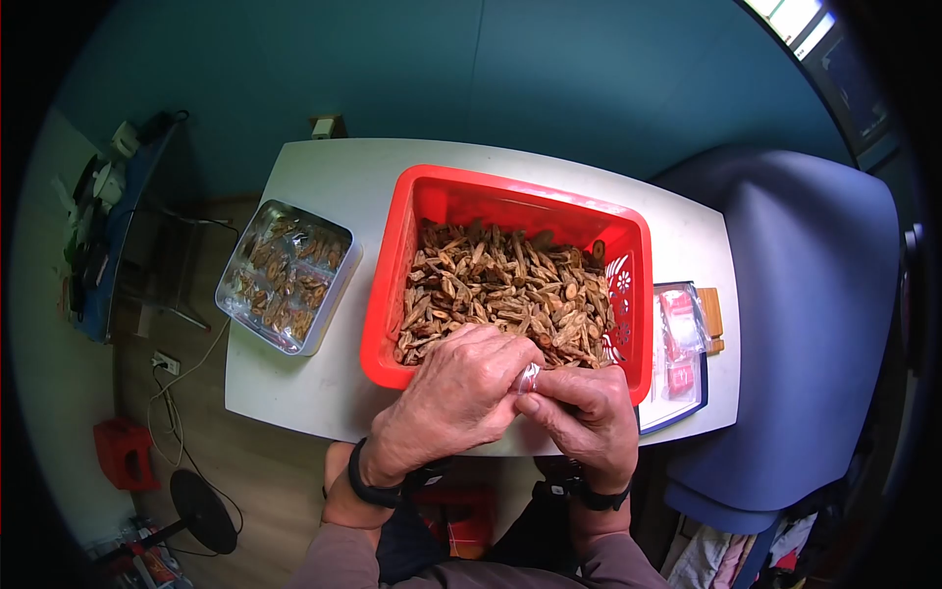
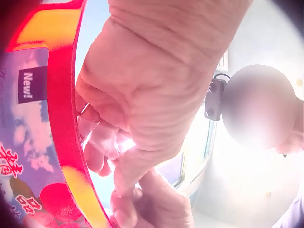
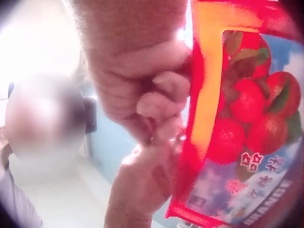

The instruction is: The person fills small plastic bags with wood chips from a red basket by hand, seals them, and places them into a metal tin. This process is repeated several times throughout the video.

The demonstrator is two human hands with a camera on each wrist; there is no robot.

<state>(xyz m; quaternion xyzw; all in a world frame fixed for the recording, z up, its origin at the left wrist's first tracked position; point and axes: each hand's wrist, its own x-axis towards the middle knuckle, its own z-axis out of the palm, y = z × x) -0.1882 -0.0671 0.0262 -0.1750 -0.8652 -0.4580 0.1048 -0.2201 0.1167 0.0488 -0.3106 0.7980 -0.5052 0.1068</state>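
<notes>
Both hands meet over the near rim of a red basket [image 1: 388,344] filled with brown dried slices [image 1: 510,285]. A small clear plastic bag [image 1: 528,379] is pinched between them. The left hand [image 1: 466,383] curls its fingers round the bag; in the left wrist view this hand [image 2: 147,80] has shiny plastic [image 2: 110,142] at its fingers. Thumb and forefinger of the right hand [image 1: 586,412] pinch the bag's edge; the right wrist view shows that hand [image 3: 137,71] with curled fingers beside the basket's printed side [image 3: 247,118]. The bag's contents are hidden.
On the white table [image 1: 324,177], a metal tin [image 1: 339,299] of small filled bags stands left of the basket. To the right lie a tray [image 1: 677,417] with red-and-clear packets [image 1: 679,339] and a wooden piece [image 1: 710,319]. A blue-grey covered form [image 1: 785,324] stands beyond.
</notes>
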